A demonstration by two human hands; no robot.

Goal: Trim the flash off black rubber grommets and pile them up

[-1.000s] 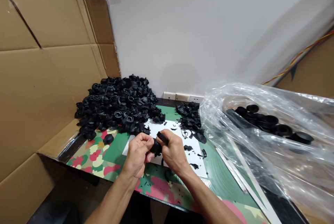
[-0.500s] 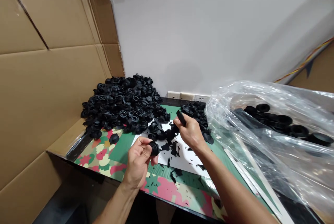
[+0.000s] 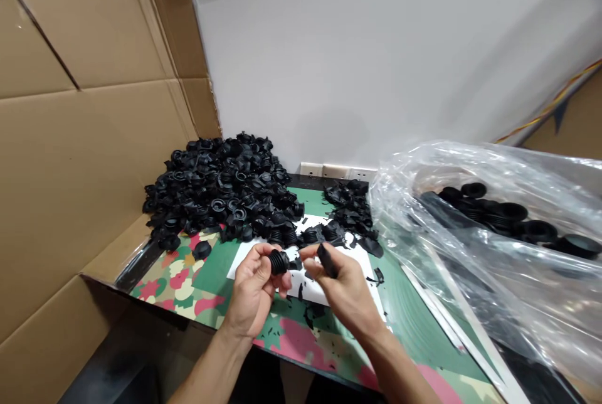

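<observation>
Person's right hand has dropped toward lower centre since the earlier frame, fingers curled round a dark object. Left hand pinches a ribbed black part, lower centre; beyond, black heap centre-left.

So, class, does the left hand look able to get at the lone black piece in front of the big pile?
Probably yes: nothing visible stands between the left hand and the lone black piece, though a ribbed black part occupies its grip and may need setting down first.
</observation>
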